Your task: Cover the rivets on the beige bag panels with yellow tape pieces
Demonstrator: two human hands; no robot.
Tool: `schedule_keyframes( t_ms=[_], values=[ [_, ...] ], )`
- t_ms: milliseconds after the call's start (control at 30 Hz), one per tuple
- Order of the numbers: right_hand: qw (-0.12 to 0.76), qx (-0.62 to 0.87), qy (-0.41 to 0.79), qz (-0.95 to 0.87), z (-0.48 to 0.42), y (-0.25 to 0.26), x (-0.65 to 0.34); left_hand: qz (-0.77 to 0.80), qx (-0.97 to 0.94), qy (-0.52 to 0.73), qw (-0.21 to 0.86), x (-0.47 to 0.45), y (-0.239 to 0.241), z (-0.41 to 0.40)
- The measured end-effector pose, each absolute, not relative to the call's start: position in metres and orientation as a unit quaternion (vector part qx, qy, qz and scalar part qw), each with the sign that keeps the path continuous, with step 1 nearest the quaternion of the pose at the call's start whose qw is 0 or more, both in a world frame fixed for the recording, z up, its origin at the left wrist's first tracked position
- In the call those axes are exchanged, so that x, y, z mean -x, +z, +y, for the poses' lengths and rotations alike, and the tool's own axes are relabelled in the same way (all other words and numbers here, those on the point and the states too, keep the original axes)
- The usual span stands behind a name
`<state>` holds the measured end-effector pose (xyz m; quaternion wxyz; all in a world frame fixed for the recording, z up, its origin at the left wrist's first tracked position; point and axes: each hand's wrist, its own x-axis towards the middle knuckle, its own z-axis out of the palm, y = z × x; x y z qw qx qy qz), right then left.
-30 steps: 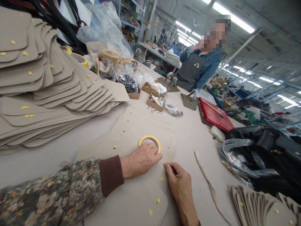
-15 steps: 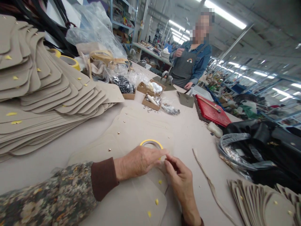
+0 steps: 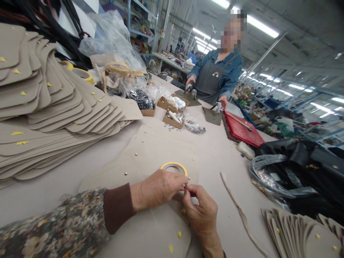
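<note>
My left hand (image 3: 161, 188), in a floral sleeve with a brown cuff, is closed at the near side of a roll of yellow tape (image 3: 174, 165); its thumb is hidden. My right hand (image 3: 201, 208) is pinched, thumb against forefinger, and its tips meet the left fingertips. Whatever is between them is too small to make out. Under both hands lie overlapping beige panels (image 3: 158, 143) with small metal studs along the edges. Several yellow tape bits (image 3: 179, 234) stick to the nearer panel, beside my right wrist.
A tall stack of beige panels (image 3: 67, 111) fills the left; another stack (image 3: 295, 233) is at lower right. Small cardboard boxes (image 3: 173, 120) and a red board with a hammer (image 3: 243, 129) stand farther back. Black bags (image 3: 309, 168) lie right. A co-worker (image 3: 217, 75) stands across the table.
My fingertips have come together in a pinch slightly lower and nearer, right hand shifting a little left. The co-worker's raised hand has come down to a grey bag piece on the table.
</note>
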<state>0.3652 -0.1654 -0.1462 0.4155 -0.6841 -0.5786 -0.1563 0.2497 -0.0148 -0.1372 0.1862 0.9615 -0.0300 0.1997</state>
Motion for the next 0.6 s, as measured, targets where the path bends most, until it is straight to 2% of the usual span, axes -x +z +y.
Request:
schedule_keyframes(
  t_ms=[133, 300, 367, 600],
  values=[
    [0.454, 0.712, -0.098, -0.527, -0.167, -0.146, -0.358, -0.014, -0.965, 0.207, 0.162, -0.25, -0.139, -0.015],
    [0.57, 0.746, 0.158, -0.307, -0.163, -0.147, -0.363, -0.024, -0.968, 0.209, 0.138, -0.25, -0.139, -0.02],
    [0.593, 0.743, 0.213, -0.226, -0.161, -0.148, -0.375, -0.023, -0.976, 0.187, 0.109, -0.25, -0.14, -0.021],
    [0.545, 0.78, 0.243, -0.187, -0.159, -0.15, -0.401, 0.019, -0.989, 0.135, 0.066, -0.252, -0.148, -0.019]
  ],
)
